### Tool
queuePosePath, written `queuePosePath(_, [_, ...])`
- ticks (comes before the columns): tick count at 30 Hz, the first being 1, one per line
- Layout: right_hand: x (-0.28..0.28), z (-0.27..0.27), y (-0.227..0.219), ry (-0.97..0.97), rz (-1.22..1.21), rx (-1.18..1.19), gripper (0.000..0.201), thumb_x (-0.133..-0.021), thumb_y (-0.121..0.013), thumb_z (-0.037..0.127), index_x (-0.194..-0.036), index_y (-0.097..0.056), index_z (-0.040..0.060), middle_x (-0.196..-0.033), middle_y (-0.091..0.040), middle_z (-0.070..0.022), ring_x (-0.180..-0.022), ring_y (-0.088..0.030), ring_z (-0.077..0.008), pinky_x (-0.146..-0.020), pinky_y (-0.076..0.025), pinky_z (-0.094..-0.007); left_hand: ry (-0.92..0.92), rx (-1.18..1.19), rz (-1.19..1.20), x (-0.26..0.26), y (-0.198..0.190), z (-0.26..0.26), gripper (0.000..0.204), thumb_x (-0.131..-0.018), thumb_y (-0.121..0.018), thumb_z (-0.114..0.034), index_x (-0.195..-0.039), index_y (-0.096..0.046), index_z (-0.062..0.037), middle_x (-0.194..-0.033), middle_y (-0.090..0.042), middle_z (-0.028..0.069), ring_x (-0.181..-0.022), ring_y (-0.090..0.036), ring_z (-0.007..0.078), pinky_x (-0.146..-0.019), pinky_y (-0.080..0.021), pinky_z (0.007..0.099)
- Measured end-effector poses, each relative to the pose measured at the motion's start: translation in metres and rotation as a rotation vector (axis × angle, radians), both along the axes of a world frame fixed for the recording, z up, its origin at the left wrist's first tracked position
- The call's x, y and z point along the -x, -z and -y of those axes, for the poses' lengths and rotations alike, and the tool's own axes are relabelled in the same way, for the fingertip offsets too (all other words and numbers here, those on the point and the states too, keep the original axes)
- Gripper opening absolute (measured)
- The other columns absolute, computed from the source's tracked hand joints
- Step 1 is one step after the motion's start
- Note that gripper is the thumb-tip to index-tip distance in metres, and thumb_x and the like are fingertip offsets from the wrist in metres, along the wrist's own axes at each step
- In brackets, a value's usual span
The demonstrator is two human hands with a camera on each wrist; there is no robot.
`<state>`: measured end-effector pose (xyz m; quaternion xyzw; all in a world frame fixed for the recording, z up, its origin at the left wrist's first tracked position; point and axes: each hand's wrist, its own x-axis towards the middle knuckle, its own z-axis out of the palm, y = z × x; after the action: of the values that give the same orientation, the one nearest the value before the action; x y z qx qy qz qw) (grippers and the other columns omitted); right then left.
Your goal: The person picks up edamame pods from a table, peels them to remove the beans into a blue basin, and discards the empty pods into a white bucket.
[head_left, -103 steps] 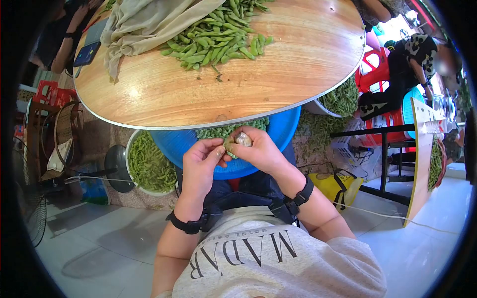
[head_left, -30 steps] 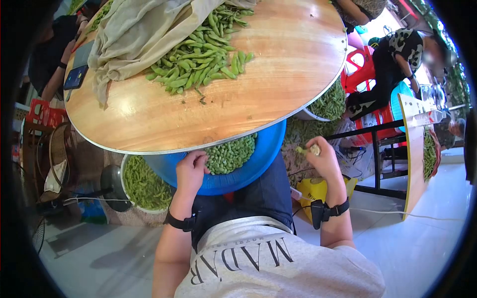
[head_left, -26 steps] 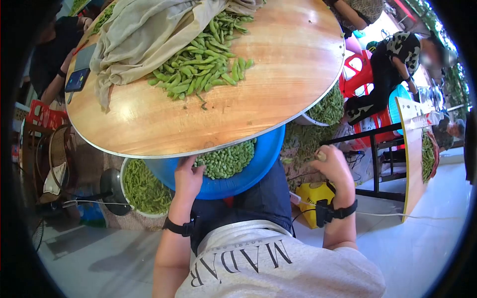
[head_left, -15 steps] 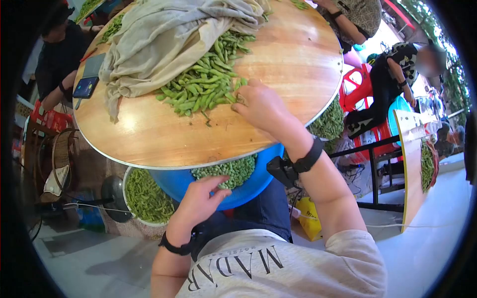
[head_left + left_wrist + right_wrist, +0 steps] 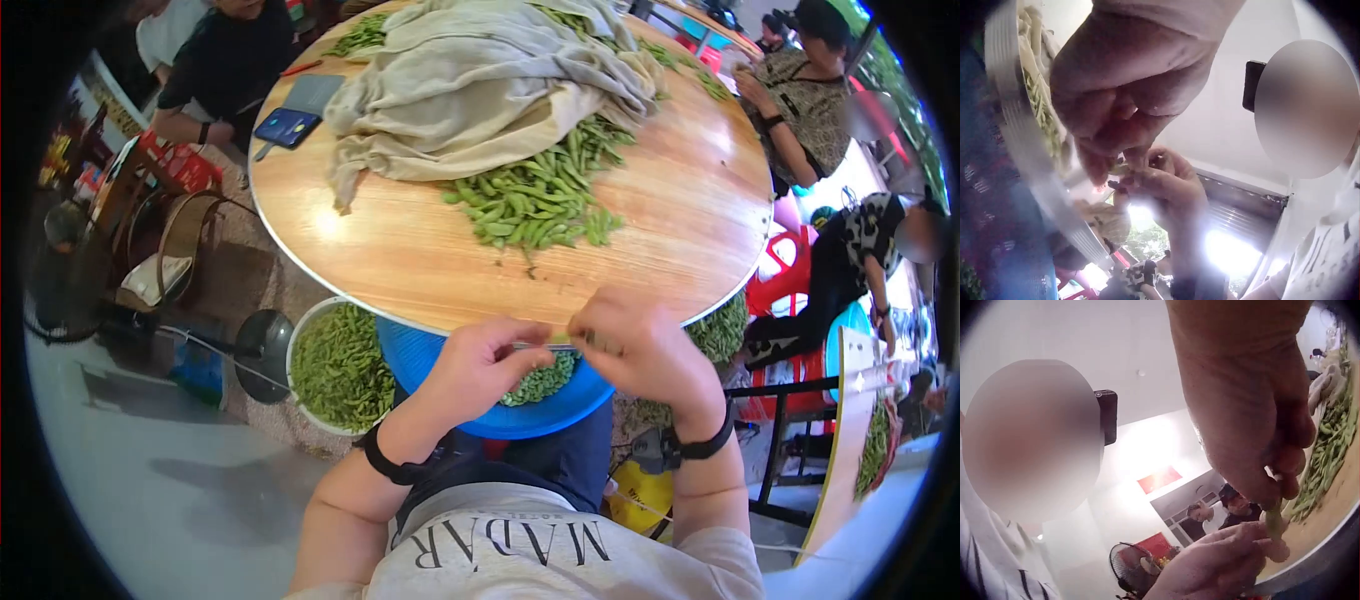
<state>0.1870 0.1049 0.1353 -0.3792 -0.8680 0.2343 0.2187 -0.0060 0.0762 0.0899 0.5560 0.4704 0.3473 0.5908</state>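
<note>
In the head view both hands meet over the near rim of the round table, above a blue basin (image 5: pixel 480 427) with shelled green beans (image 5: pixel 540 386) in it. A green edamame pod (image 5: pixel 1274 522) runs between the hands in the right wrist view. My right hand (image 5: pixel 648 345) pinches its upper end, while the thumb and finger of my left hand (image 5: pixel 472 372) hold the lower end. Much of the pod is covered by fingers in the left wrist view. A heap of edamame pods (image 5: pixel 535 195) lies on the wooden table (image 5: pixel 690 240), just beyond the hands.
A crumpled beige cloth (image 5: pixel 470 110) covers part of the heap; a phone (image 5: pixel 287 127) lies left of it. White tub (image 5: pixel 292 375) full of pods stands left of the basin. A yellow bag (image 5: pixel 642 495) sits at lower right. Other people are around the table and at right.
The right hand swung out to the right with a husk, let it go, reached to the pods on the table, and came back with a pod. The left hand rose from the basin to meet it.
</note>
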Motion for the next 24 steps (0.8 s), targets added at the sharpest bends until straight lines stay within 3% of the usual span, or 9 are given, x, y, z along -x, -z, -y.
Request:
queuePosePath(4, [0.011, 0.019, 0.005, -0.155, -0.070, 0.112, 0.014, -0.066, -0.060, 0.001, -0.079, -0.060, 0.0029, -0.072, -0.054, -0.0105, -0.066, -0.055, -0.0266, -0.059, -0.044, -0.0310, 0.116, -0.167, -0.058, 0.010, 0.023, 0.013, 0.019, -0.074, -0.066, -0.006, -0.092, -0.062, -0.0004, -0.074, -0.059, 0.0029, -0.053, -0.049, 0.0067, -0.049, -0.036, 0.0179])
queuePosePath(5, [0.013, 0.022, 0.008, -0.178, -0.100, 0.128, 0.014, -0.066, -0.060, 0.001, -0.080, -0.060, 0.0031, -0.071, -0.053, -0.0104, -0.066, -0.054, -0.0261, -0.059, -0.044, -0.0304, 0.061, -0.352, 0.025, 0.008, 0.026, 0.018, 0.018, -0.074, -0.066, -0.004, -0.091, -0.062, -0.0002, -0.072, -0.059, 0.0018, -0.050, -0.047, 0.0054, -0.046, -0.036, 0.0180])
queuePosePath(8, [0.020, 0.026, 0.014, -0.205, -0.195, 0.179, 0.011, -0.070, -0.058, 0.002, -0.080, -0.060, 0.0035, -0.068, -0.053, -0.0073, -0.063, -0.053, -0.0214, -0.056, -0.043, -0.0284, 0.067, 0.152, 0.173, 0.016, 0.006, 0.032, 0.018, -0.073, -0.065, -0.002, -0.091, -0.062, -0.0009, -0.071, -0.060, 0.0020, -0.048, -0.047, 0.0048, -0.043, -0.036, 0.0179])
queuePosePath(10, [0.022, 0.032, 0.023, -0.094, -0.303, 0.312, 0.008, -0.075, -0.056, 0.008, -0.081, -0.060, 0.0034, -0.065, -0.052, -0.0042, -0.059, -0.051, -0.0166, -0.053, -0.041, -0.0261, 0.000, 0.098, 0.122, 0.019, 0.006, 0.040, 0.019, -0.074, -0.064, -0.002, -0.092, -0.061, -0.0001, -0.068, -0.060, 0.0012, -0.048, -0.046, 0.0035, -0.042, -0.036, 0.0181])
queuePosePath(13, [0.021, 0.036, 0.039, 0.135, -0.530, 0.633, 0.021, -0.086, -0.048, 0.021, -0.083, -0.058, 0.0026, -0.063, -0.050, -0.0002, -0.053, -0.045, -0.0094, -0.047, -0.036, -0.0216, -0.135, 0.088, 0.229, 0.022, 0.014, 0.046, 0.017, -0.073, -0.063, -0.001, -0.090, -0.061, 0.0018, -0.066, -0.060, 0.0018, -0.051, -0.048, 0.0034, -0.043, -0.036, 0.0170])
queuePosePath(15, [0.024, 0.042, 0.046, 0.165, -0.680, 0.927, 0.033, -0.091, -0.041, 0.031, -0.085, -0.057, 0.0020, -0.063, -0.048, 0.0013, -0.049, -0.041, -0.0058, -0.044, -0.032, -0.0189, -0.210, 0.056, 0.207, 0.025, 0.017, 0.050, 0.016, -0.073, -0.064, 0.000, -0.088, -0.061, 0.0026, -0.067, -0.060, 0.0023, -0.052, -0.049, 0.0034, -0.045, -0.037, 0.0168])
queuePosePath(18, [0.035, 0.052, 0.068, 0.070, -0.794, 1.073, 0.040, -0.092, -0.036, 0.038, -0.085, -0.054, 0.0023, -0.060, -0.046, 0.0003, -0.046, -0.036, -0.0047, -0.042, -0.027, -0.0168, -0.275, -0.071, 0.100, 0.020, 0.022, 0.054, 0.015, -0.072, -0.065, 0.001, -0.086, -0.061, 0.0020, -0.070, -0.061, 0.0024, -0.054, -0.049, 0.0033, -0.046, -0.038, 0.0177])
queuePosePath(24, [0.046, 0.053, 0.063, 0.072, -0.694, 1.036, 0.038, -0.091, -0.039, 0.039, -0.080, -0.050, 0.0045, -0.059, -0.046, -0.0006, -0.045, -0.034, -0.0043, -0.040, -0.025, -0.0176, -0.289, -0.337, -0.182, 0.019, 0.027, 0.057, 0.015, -0.069, -0.067, 0.000, -0.082, -0.061, 0.0003, -0.068, -0.058, 0.0059, -0.051, -0.049, 0.0070, -0.046, -0.039, 0.0202])
